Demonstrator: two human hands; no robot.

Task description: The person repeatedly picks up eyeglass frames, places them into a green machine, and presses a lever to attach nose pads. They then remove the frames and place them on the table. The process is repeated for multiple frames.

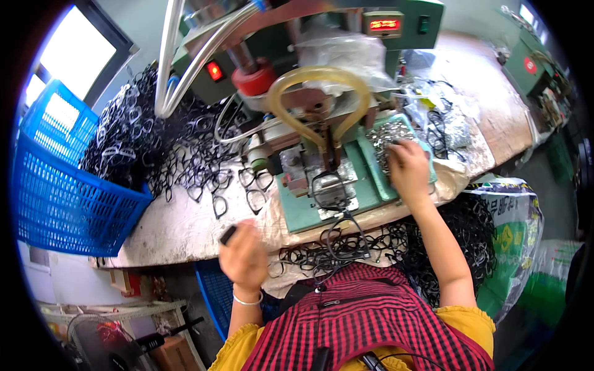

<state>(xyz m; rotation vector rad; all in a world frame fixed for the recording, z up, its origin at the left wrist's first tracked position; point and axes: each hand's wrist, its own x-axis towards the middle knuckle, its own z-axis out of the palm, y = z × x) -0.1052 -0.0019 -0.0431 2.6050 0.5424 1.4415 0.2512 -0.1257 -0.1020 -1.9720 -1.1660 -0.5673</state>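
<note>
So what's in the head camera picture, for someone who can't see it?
A person's right hand reaches into a pile of small metal parts beside a green press machine. Their left hand holds a small black piece. Black eyeglass frames spill from a blue basket.

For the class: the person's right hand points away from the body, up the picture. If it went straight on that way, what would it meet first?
Probably the heap of small silvery metal parts on the green machine bed: the right hand already has its fingertips at that heap's edge. Depth is hard to judge.

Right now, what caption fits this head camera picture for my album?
Left hand grips a black frame piece; right hand reaches into silvery metal parts beside a green press.
</note>
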